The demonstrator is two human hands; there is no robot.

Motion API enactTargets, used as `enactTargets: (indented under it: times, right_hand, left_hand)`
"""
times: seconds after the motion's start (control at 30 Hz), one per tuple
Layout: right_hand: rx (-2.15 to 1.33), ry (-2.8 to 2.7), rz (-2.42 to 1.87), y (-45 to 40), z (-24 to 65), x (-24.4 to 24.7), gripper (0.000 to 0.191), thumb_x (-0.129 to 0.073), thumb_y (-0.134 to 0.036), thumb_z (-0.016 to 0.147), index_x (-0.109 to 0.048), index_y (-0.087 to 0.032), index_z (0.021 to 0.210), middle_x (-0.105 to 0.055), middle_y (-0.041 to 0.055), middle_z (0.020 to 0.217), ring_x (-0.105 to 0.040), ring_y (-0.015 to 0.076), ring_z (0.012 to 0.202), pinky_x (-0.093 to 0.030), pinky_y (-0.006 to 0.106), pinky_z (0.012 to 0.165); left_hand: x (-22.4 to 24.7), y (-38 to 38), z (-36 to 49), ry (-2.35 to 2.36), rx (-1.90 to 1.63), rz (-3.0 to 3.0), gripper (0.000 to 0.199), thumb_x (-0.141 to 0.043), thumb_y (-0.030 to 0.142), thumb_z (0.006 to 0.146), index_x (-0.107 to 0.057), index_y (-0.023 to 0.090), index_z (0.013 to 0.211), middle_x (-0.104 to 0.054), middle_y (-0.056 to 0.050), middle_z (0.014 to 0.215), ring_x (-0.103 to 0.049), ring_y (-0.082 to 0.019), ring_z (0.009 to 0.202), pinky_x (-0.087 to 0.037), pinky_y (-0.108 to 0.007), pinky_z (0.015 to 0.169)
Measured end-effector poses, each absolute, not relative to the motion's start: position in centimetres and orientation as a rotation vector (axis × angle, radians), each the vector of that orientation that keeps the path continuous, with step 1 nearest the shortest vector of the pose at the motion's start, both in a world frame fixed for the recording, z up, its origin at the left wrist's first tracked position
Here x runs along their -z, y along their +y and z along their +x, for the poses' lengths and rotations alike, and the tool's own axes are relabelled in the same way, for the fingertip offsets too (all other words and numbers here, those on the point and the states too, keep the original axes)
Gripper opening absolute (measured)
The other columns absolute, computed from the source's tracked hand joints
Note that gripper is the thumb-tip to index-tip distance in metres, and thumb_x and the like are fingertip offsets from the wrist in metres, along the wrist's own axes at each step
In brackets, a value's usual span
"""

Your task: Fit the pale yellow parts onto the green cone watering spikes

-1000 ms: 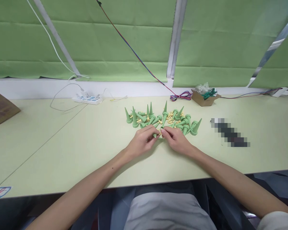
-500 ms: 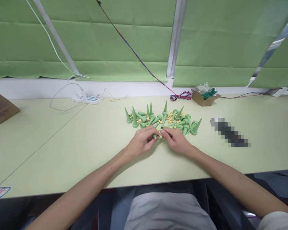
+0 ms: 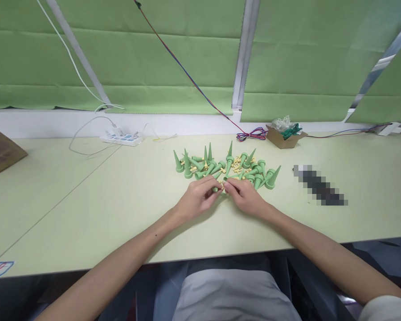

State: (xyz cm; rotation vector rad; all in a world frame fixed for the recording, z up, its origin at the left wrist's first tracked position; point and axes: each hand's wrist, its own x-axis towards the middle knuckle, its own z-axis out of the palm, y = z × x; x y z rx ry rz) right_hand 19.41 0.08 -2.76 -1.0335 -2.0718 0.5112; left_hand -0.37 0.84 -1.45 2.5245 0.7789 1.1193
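My left hand (image 3: 199, 195) is closed on a small green piece (image 3: 215, 189), most of it hidden by the fingers. Close beside it, almost touching, my right hand (image 3: 246, 194) is closed in a pinch; what its fingertips hold is too small to make out. Just beyond both hands lies a pile of green cone-shaped parts, some upright like the cone at the left (image 3: 187, 166), others on their sides like the one at the right (image 3: 273, 178). Several small yellow pieces (image 3: 237, 165) are scattered among them.
On the table (image 3: 87, 214) stand a white power strip (image 3: 122, 139) at the back left and a cardboard box (image 3: 284, 141) at the back right. Beside the box is a coiled cable (image 3: 252, 134). A pixelated dark object (image 3: 322, 187) lies right; brown material (image 3: 2, 151) is far left.
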Motion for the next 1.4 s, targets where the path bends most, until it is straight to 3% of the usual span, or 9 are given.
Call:
enactTargets:
  times: [0.3, 0.7, 1.4]
  right_hand:
    - [-0.518, -2.065, -1.008, 0.1, 19.4, 2.8, 0.035, -0.036, -0.032, 0.102, -0.037, -0.021, 0.069, -0.041, -0.0037, 0.06, -0.039, 0.0116, 0.055, -0.03, 0.027, 0.058]
    - [-0.496, -2.08, -0.962, 0.1, 19.4, 2.8, 0.035, -0.035, -0.031, 0.103, -0.041, -0.021, 0.07, -0.042, -0.0037, 0.06, -0.038, 0.0112, 0.053, -0.03, 0.026, 0.057]
    - [-0.523, -2.083, -0.959, 0.2, 19.3, 2.9, 0.034, -0.035, -0.03, 0.103, -0.036, -0.021, 0.07, -0.038, -0.0045, 0.059, -0.035, 0.0113, 0.053, -0.028, 0.027, 0.057]
  left_hand:
    - [1.8, 0.8, -0.3, 0.721, -1.194, 2.592, 0.009, -0.054, 0.02, 0.095, -0.062, 0.017, 0.093, -0.057, -0.002, 0.076, -0.049, -0.011, 0.063, -0.039, -0.022, 0.056]
    - [2.5, 1.0, -0.5, 0.599, -1.321, 2.788, 0.02, -0.054, 0.001, 0.086, -0.058, 0.017, 0.098, -0.065, -0.005, 0.088, -0.054, -0.01, 0.065, -0.042, -0.02, 0.057]
    - [2.3, 0.7, -0.4, 0.627, -1.313, 2.741, 0.018, -0.053, 0.004, 0.088, -0.058, 0.018, 0.098, -0.062, -0.003, 0.082, -0.053, -0.01, 0.064, -0.043, -0.02, 0.058]
